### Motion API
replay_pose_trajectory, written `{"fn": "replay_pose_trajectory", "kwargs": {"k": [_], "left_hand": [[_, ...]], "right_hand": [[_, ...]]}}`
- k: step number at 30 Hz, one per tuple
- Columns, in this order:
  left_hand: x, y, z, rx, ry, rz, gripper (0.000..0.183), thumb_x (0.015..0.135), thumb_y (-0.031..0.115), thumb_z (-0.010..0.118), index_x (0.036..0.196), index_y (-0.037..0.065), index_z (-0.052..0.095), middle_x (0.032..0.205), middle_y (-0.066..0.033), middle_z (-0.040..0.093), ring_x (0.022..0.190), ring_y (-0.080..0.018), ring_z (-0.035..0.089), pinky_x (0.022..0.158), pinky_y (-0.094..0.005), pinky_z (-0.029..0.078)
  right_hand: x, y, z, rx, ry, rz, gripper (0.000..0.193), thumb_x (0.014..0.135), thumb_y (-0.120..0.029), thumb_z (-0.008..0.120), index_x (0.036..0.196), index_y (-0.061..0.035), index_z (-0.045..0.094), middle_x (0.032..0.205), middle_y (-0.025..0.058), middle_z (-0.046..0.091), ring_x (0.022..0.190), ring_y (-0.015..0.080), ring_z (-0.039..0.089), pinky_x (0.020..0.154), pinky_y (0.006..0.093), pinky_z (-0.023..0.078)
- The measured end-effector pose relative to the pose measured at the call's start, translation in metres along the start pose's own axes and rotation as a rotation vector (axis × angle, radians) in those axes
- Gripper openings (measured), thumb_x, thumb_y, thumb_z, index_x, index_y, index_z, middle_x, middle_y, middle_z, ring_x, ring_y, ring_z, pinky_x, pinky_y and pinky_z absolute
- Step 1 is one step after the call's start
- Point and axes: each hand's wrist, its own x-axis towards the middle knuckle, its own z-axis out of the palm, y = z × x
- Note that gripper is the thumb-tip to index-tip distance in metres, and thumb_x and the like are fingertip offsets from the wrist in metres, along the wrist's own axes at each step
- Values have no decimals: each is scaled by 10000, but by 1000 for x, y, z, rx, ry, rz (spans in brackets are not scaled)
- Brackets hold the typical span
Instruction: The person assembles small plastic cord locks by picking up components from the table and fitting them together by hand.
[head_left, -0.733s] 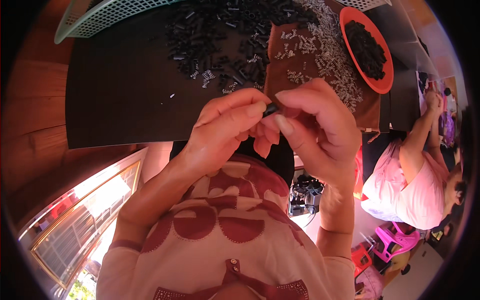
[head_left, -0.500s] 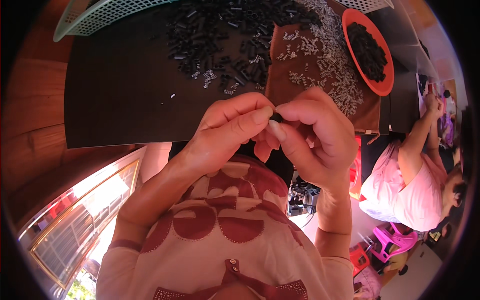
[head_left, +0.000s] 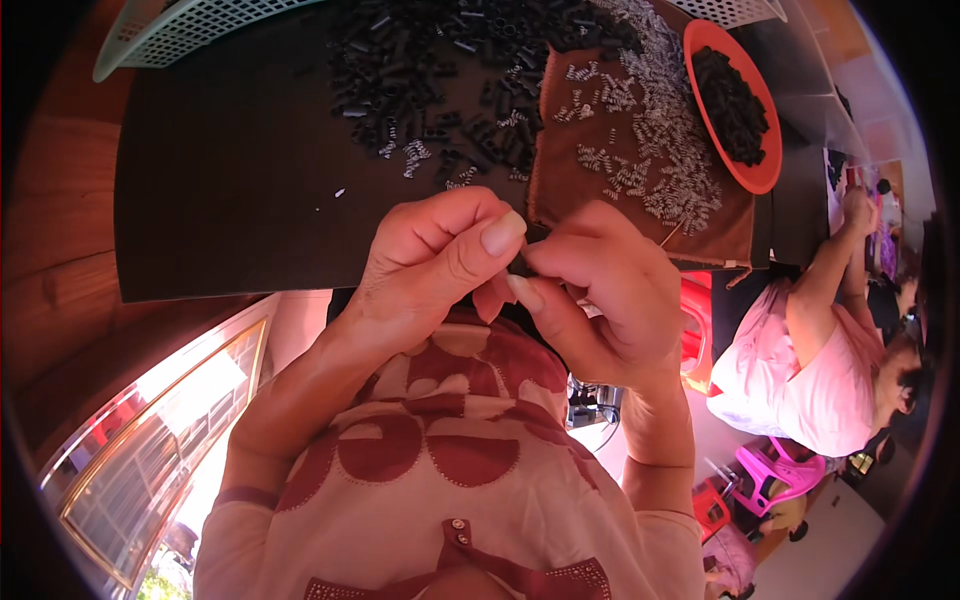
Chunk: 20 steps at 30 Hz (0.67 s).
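My left hand [head_left: 430,255] and my right hand [head_left: 610,290] meet just in front of the table edge, both closed in a pinch. Between their fingertips is a small black part [head_left: 518,264], mostly hidden by the fingers, so its exact shape cannot be made out. Beyond my hands, a heap of short black plastic tubes [head_left: 400,75] lies on the dark table [head_left: 220,190]. To its right, many small metal springs [head_left: 665,140] are spread over a brown cloth [head_left: 565,180]; a few springs lie among the tubes.
An orange bowl [head_left: 700,90] holding black pieces stands at the far right. A pale green perforated basket [head_left: 190,40] is at the far left, and a white one [head_left: 735,8] at the back. A person in pink [head_left: 800,370] sits to the right, near a pink stool [head_left: 780,475].
My hands have shifted slightly left and a little down. My left thumb is rolled further over, and the black part shows less between the fingertips.
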Motion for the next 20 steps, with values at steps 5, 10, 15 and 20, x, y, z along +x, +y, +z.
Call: {"fn": "replay_pose_trajectory", "kwargs": {"k": [5,10,15,20], "left_hand": [[-1,2,5,-33,75,-63,305,933,303,599,771,44,590,688,18,551,546,-44,504,483,-182,399],[-4,4,3,-7,25,-112,318,942,324,582,801,39,603,673,24,535,561,-33,480,494,-179,381],[0,0,8,84,-20,-20,376,999,310,435,890,-27,563,785,-84,535,600,-121,509,535,-236,426],[0,4,12,179,31,-2,375,1005,292,418,894,-40,555,827,-103,535,656,-139,526,578,-247,436]], "right_hand": [[5,2,1,175,-69,168,255,714,-70,778,912,-12,628,720,63,574,566,120,495,467,235,376],[-1,4,9,41,1,0,313,681,-65,796,952,-11,650,691,63,573,540,129,489,453,240,373],[-4,9,3,2,83,-91,334,663,-59,801,956,-5,650,695,71,582,544,147,522,445,245,387],[-5,12,1,-19,57,-89,325,676,-52,789,968,-11,651,708,79,591,548,161,542,445,258,403]]}}
